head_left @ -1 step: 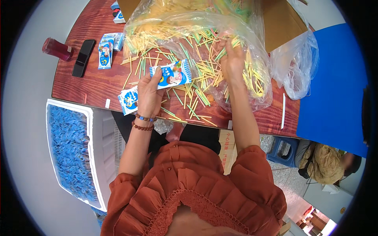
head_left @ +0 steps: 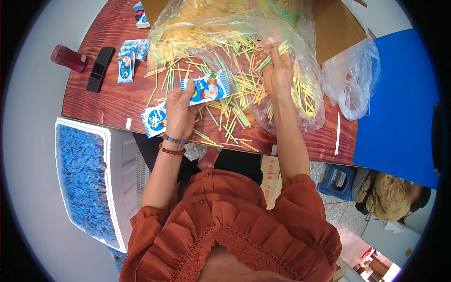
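My left hand (head_left: 182, 113) pinches a blue and white packet (head_left: 209, 88) between thumb and fingers, above the table's near edge. Another packet (head_left: 154, 121) of the same kind lies beside that hand, partly covered by it. My right hand (head_left: 280, 80) is closed round a few thin green and yellow sticks (head_left: 268, 59), over the loose pile. Many more yellow, green and pink sticks (head_left: 230, 124) lie scattered between my hands. Behind them a large clear plastic bag (head_left: 211, 23) lies open, full of sticks, its edge spreading past my right wrist.
On the left are more packets (head_left: 126, 66), a black phone (head_left: 99, 70) and a red container (head_left: 69, 58). A white foam box (head_left: 107, 188) holding blue wrappers stands below the table's left. Crumpled plastic (head_left: 352, 94) hangs at the right, beside a blue surface (head_left: 394, 103) and a cardboard box (head_left: 336, 28).
My left hand and its packet have shifted very slightly to the right. My right fingers have moved a little, and the sticks in them show more clearly.
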Demonstrator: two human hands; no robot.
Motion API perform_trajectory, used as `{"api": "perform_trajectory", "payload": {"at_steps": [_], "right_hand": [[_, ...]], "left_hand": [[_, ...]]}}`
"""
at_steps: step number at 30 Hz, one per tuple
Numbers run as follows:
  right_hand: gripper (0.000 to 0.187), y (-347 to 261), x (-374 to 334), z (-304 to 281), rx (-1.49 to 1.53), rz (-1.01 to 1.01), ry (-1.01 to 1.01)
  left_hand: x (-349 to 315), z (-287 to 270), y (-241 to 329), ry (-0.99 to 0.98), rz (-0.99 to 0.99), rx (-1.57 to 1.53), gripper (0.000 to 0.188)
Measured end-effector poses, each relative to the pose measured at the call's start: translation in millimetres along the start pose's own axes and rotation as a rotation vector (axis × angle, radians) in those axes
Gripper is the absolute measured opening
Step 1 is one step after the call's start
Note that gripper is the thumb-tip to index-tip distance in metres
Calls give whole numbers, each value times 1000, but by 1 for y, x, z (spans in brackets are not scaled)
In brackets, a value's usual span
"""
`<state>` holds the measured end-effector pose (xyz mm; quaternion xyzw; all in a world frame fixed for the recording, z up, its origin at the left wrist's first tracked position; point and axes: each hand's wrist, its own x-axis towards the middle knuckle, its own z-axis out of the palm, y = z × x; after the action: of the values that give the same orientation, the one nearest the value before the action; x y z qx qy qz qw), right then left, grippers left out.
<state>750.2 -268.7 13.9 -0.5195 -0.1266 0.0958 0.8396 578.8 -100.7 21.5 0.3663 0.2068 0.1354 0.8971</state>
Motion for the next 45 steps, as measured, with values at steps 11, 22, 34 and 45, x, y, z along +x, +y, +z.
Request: {"api": "perform_trajectory", "payload": {"at_steps": [11, 22, 34, 45], "right_hand": [[7, -39, -34, 71, 353, -357, -189], [8, -35, -57, 78, -42, -255, -43], [8, -47, -58, 85, -196, -105, -76], [11, -36, -58, 91, 320, -301, 65]], "left_hand": [[2, 15, -8, -109, -53, -115, 21], [2, 21, -11, -19, 53, -78, 18], [4, 20, -13, 0, 136, -31, 16], [3, 20, -13, -2, 96, -46, 20]]}}
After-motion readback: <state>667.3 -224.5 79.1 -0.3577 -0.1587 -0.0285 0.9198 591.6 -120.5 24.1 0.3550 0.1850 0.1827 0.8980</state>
